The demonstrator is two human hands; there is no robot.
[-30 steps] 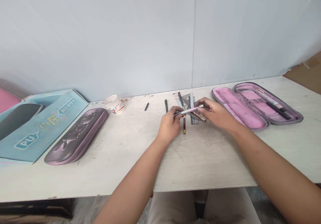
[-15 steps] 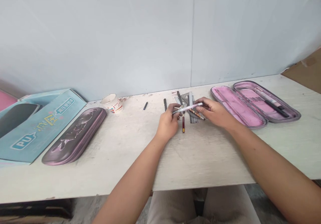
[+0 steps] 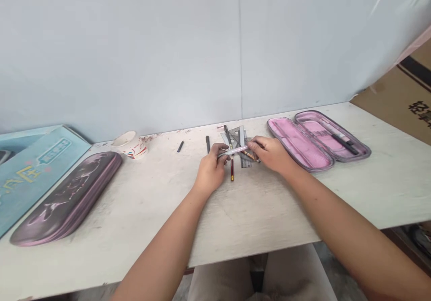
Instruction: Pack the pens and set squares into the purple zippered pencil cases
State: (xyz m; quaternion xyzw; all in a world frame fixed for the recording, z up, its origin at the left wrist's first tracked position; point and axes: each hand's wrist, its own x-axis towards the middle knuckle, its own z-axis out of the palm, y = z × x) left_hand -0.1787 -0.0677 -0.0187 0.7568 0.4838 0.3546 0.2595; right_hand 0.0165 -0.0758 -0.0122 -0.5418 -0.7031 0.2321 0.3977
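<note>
A whitish-pink pen (image 3: 238, 150) is held level between my two hands, above a small pile of stationery. My left hand (image 3: 212, 164) pinches its left end, while the fingers of my right hand (image 3: 268, 152) close on its right end. Beneath lie clear rulers and set squares (image 3: 241, 132), a dark red pencil (image 3: 232, 170) with a gold end, and a dark pen (image 3: 226, 130). Some of the pile is hidden behind my fingers. Just beyond my left hand lies a black pen (image 3: 208, 143).
An open pink-lined pencil case (image 3: 299, 143) with a black pen (image 3: 345, 144) inside lies to the right. On the left are a closed dark case (image 3: 72, 197), a blue box (image 3: 40, 166) and a paper cup (image 3: 129, 146). A dark cap-like piece (image 3: 180, 146) lies mid-table; cardboard (image 3: 387, 99) stands far right.
My view has turned to the right, so the table's things appear further left. Right fingers have shifted at the pen's right end, covering its tip; both hands still hold the pen.
</note>
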